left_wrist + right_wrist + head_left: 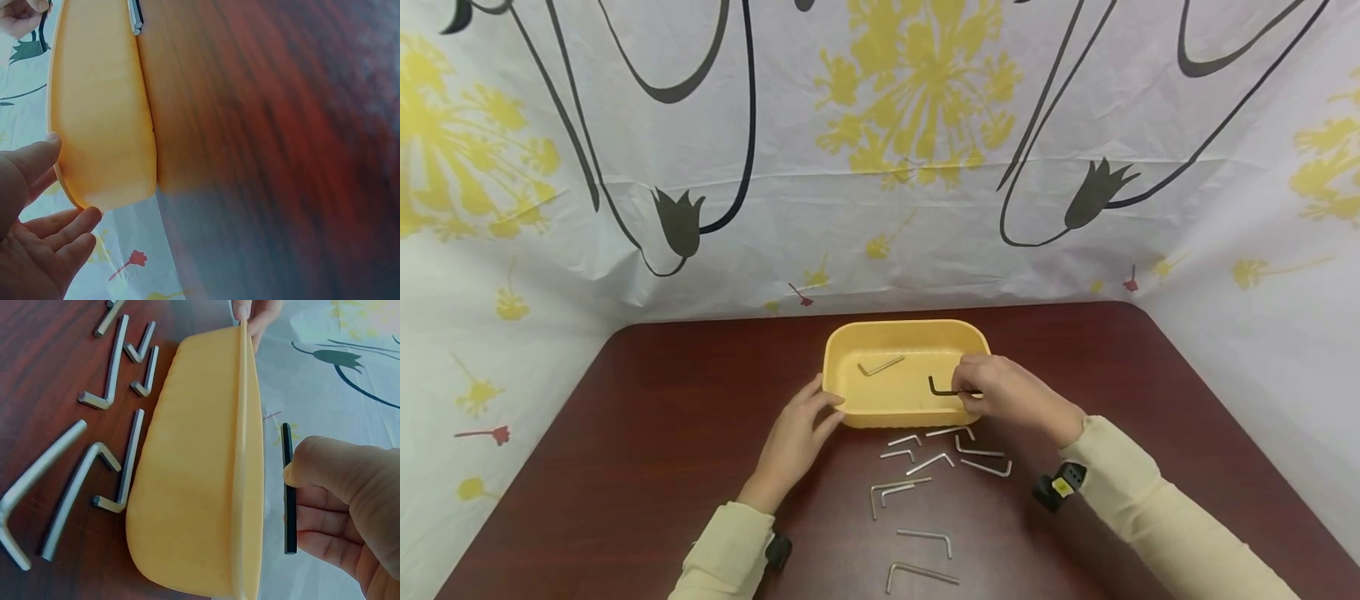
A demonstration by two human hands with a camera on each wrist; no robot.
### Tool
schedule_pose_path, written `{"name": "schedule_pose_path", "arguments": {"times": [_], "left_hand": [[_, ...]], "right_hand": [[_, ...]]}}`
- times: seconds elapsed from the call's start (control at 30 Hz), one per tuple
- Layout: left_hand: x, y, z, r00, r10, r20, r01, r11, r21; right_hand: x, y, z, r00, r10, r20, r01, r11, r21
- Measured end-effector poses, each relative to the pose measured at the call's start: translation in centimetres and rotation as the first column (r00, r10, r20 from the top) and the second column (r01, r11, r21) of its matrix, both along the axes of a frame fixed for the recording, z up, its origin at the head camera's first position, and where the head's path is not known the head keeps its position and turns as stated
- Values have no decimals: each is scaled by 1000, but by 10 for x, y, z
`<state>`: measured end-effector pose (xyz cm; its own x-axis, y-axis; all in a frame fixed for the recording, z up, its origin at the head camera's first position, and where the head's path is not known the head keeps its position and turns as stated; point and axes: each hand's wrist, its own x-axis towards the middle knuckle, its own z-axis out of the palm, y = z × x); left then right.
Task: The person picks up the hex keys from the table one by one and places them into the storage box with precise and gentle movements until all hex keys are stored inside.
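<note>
A yellow plastic tray (910, 419) stands on the dark table. At its near left corner, my left hand (796, 442) holds the rim, thumb on the near side and fingers round the end. My right hand (1011, 396) pinches a black hex key (946, 392) above the tray's right part, its short bent end pointing left. In the right wrist view the black key (289, 506) is held between thumb and fingers, beyond the tray rim. Inside the tray lies one metal hex key (882, 367).
Several silver hex keys (931, 463) of different sizes lie scattered in front of the tray. Nearer me are a larger one (925, 572) and another (925, 534). A patterned white cloth (880, 242) hangs behind the wooden table (700, 400) and along its sides.
</note>
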<state>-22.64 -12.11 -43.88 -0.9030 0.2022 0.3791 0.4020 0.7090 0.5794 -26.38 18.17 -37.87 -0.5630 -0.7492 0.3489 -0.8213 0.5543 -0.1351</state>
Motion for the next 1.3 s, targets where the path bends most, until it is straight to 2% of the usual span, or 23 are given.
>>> {"name": "schedule_pose_path", "arguments": {"times": [0.3, 0.57, 0.93, 1.3], "left_hand": [[1, 0, 1, 1000, 10, 13, -9, 1000, -16], [1, 0, 0, 1000, 21, 24, -20, 1000, -8], [1, 0, 0, 1000, 12, 15, -12, 1000, -5], [1, -1, 0, 1000, 19, 15, -19, 1000, -11]], "right_hand": [[-17, -5, 4, 999, -30, 38, 29, 999, 29], [-32, -9, 2, 999, -27, 43, 25, 999, 39], [-51, -18, 5, 991, -63, 115, 53, 995, 86], [-68, -31, 7, 990, -41, 138, 29, 995, 91]]}}
